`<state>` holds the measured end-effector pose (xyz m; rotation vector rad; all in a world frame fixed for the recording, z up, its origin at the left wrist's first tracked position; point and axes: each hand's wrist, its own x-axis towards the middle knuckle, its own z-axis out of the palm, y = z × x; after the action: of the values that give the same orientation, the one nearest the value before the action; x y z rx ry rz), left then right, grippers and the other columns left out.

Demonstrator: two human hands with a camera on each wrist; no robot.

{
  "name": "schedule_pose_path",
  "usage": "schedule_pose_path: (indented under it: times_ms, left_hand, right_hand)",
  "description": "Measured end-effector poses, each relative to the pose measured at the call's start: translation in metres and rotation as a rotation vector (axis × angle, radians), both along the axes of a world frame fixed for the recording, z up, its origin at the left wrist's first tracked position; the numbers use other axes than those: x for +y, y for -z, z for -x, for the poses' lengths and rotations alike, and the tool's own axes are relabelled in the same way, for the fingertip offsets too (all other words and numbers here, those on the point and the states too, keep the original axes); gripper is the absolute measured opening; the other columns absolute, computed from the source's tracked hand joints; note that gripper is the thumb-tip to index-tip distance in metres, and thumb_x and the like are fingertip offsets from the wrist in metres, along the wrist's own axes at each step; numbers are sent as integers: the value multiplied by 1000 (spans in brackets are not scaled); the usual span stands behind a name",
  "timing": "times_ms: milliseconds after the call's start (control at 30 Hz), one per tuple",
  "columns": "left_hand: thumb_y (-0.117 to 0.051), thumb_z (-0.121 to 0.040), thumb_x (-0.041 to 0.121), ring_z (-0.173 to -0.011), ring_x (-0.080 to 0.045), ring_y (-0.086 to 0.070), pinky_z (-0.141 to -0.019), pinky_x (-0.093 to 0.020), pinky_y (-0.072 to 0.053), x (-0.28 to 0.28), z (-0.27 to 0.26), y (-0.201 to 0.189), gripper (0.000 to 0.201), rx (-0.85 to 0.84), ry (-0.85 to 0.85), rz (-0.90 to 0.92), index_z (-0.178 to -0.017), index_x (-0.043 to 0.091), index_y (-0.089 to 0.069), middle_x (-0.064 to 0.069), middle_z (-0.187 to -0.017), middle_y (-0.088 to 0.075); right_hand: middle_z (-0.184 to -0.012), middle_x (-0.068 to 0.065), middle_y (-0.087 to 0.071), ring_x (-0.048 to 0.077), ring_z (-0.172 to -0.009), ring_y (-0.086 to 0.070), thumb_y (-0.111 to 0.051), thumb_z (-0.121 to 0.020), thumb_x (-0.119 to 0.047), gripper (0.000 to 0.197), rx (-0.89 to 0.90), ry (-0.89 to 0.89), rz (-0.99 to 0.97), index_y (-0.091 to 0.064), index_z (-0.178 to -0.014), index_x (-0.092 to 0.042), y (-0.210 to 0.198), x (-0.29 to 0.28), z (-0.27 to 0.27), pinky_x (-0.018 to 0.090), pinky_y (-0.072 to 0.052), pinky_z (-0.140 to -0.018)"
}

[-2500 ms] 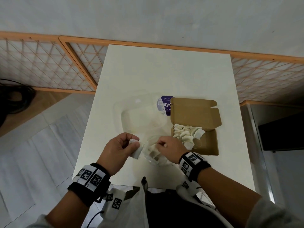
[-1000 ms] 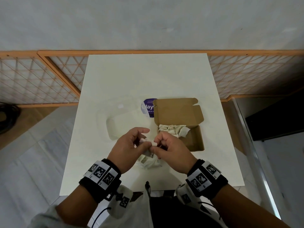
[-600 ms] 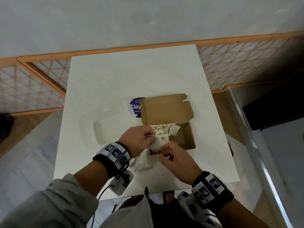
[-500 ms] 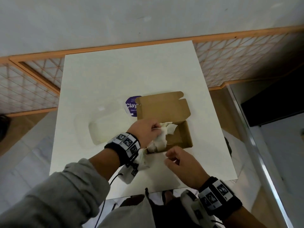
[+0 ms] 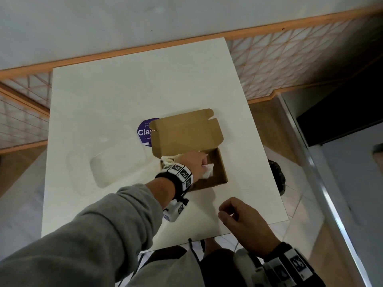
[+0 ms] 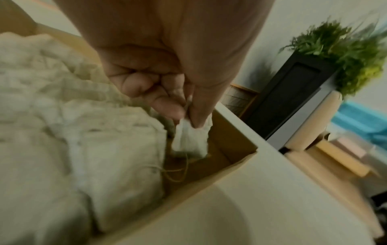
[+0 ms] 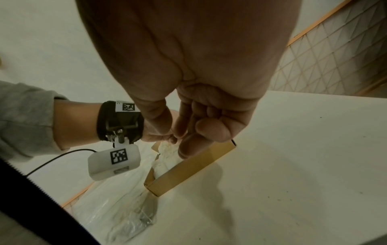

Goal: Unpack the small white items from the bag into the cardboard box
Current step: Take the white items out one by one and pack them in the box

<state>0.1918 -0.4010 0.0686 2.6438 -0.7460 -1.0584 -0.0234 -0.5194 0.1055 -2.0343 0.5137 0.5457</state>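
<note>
A small white sachet (image 6: 191,139) was pinched between thumb and fingertip of the left hand (image 5: 194,163), low inside the cardboard box (image 5: 220,172) on the counter (image 5: 128,94), beside the white items (image 6: 62,132) already packed there. The right hand (image 5: 241,217) was held loosely curled and empty above the counter's near edge. If released off-centre, the sachet could be deflected by the heaped pile or snagged by the loose thread (image 6: 178,172) underneath.
</note>
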Motion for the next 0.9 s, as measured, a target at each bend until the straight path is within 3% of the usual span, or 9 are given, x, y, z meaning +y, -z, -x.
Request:
schedule_pose_path:
  times_ms: [67, 200, 367, 500, 767, 900]
  left_hand:
    - [-62, -98, 32, -103, -24, -63, -91, -37, -53, 2, -6, -5, 12, -51, 30, -48, -103, 23, -67, 1, -110, -68]
    - [-57, -101, 30, -105, -28, -66, -91, -40, -55, 5, -7, -8, 20, -162, 108, -113, -112, 18, -68, -4, -114, -71]
    - [-58, -100, 36, -105, -29, -66, -85, -40, -52, 7, -2, -6, 22, -205, 56, -128, -115, 20, -62, -4, -115, -70]
    - [-61, -98, 44, -94, -24, -63, -83, -38, -54, 21, -3, -21, 26, -145, -88, -57, -107, 20, -63, -1, -105, -68]
    - [-63, -94, 41, -85, -15, -62, -78, -32, -53, 134, 8, -68, 13, -152, -341, 145, -90, 30, -68, 11, -91, -65]
    - [-60, -98, 36, -91, -12, -64, -86, -35, -55, 196, 35, -77, 14, -133, -334, 155, -102, 27, -71, 11, -98, -67]
  right_hand:
    - [-96, -17, -70, 5, -73, -65, -65, -100, -35, 6, -3, 2, -17, -61, -97, -37, 0, -1, -1, 25, -58, -73]
    - [-95, -18, -69, 3, -66, -60, -65, -99, -37, 5, -6, -21, -21, -61, -97, -37, 0, 2, -3, 20, -52, -69]
    - [-95, -18, -69, 3, -75, -64, -63, -101, -36, 5, -4, -57, -17, -60, -98, -37, -3, 7, -9, 17, -52, -69]
    - [-95, -19, -67, 2, -83, -64, -61, -102, -39, 7, 2, -103, 0, -57, -96, -41, -3, 12, -12, 20, -56, -73]
    - [-94, -15, -69, 5, -81, -64, -62, -101, -36, 4, -53, -244, -13, -64, -99, -33, -12, 49, -41, 22, -53, -73]
    - [-94, -16, -69, 5, -82, -65, -62, -102, -33, 8, -87, -330, -23, -69, -104, -30, -18, 84, -68, 21, -52, -74]
